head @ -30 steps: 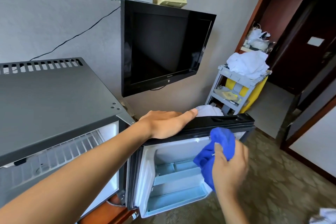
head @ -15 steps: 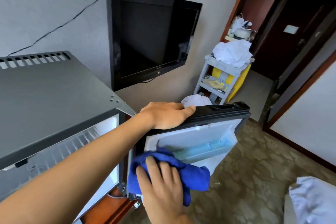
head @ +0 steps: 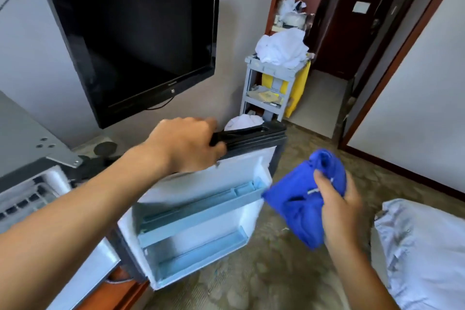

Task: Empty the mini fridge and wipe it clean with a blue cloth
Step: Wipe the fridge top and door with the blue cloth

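My right hand point(head: 338, 209) has its grip closed around the blue cloth point(head: 302, 199), thumb pressed across the front and fingers curled behind, so the cloth sits bunched into a thick pad, not hanging loose; I judge that is the handiest shape for rubbing flat plastic. The cloth is in the air just off the free edge of the fridge door point(head: 201, 209), not touching it, which suggests a pause between strokes or a re-fold. My left hand point(head: 186, 145) is curled over the black top edge of that door, fingers wrapped down the far side, holding the door swung wide and steady so it will not drift while the cloth pushes against it. The picture is blurred around this hand, so I cannot tell how firmly it grips. The two pale blue shelves point(head: 201, 209) on the inside of the door look bare, so the emptying seems done there, and wiping is the step in hand. The fridge body point(head: 27, 158) is at my far left with a wire rack just visible inside; what else it holds is hidden. Beyond the door stands a cleaning cart point(head: 274, 78) heaped with white linen point(head: 281, 48), a television point(head: 136, 40) hangs on the wall above, and a corner of a bed point(head: 422, 246) lies at my right
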`<move>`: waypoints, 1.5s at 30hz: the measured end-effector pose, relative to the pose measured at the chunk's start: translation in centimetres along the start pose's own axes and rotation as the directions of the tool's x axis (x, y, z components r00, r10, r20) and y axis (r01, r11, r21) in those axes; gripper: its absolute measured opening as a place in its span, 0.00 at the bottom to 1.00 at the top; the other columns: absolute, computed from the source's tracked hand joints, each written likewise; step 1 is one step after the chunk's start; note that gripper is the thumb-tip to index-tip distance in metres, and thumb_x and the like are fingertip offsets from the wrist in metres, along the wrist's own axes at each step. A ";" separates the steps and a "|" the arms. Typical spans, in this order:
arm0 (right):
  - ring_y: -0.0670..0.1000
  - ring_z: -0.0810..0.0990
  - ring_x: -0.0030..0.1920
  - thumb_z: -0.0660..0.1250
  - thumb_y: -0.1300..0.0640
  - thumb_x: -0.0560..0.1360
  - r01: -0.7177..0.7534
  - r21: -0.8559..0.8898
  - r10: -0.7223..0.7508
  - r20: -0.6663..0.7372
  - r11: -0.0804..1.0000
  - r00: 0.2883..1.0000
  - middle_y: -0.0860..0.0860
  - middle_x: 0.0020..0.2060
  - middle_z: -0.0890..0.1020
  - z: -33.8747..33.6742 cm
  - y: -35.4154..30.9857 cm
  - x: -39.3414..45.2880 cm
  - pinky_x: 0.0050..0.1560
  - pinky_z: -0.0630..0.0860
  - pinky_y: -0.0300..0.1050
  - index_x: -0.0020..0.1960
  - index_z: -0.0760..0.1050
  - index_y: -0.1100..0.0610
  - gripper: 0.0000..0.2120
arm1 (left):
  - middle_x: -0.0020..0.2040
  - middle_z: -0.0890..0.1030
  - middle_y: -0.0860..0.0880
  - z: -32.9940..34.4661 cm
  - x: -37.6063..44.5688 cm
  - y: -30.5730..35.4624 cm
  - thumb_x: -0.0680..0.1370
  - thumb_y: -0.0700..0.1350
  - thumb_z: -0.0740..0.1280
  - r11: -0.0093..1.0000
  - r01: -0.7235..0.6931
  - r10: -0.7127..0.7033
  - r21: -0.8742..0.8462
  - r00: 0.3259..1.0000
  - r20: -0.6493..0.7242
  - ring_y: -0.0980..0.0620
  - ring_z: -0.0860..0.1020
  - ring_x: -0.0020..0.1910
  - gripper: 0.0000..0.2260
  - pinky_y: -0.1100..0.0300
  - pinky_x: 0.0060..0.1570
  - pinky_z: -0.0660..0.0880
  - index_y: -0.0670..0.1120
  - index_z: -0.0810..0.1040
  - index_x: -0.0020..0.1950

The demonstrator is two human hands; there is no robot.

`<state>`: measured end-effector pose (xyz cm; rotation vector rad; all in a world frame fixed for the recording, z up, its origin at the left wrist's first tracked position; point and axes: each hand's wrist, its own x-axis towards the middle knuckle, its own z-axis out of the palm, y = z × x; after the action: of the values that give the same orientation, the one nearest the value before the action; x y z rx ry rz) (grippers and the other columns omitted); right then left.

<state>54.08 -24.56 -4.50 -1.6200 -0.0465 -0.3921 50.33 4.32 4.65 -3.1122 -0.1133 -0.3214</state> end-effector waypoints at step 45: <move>0.43 0.81 0.49 0.67 0.53 0.73 -0.314 0.355 -0.029 0.702 0.881 0.711 0.45 0.47 0.85 3.5 1.6 6.0 0.52 0.76 0.33 0.53 0.81 0.46 0.10 | 0.70 0.75 0.51 4.2 -2.1 14.2 0.83 0.55 0.65 0.611 0.007 -0.460 -0.792 0.817 -0.347 0.49 0.72 0.72 0.23 0.54 0.72 0.67 0.47 0.68 0.74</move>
<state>60.90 -22.56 -4.44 -1.2028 -0.5441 0.3670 50.22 -9.94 0.07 -3.6112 -0.5368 -1.6367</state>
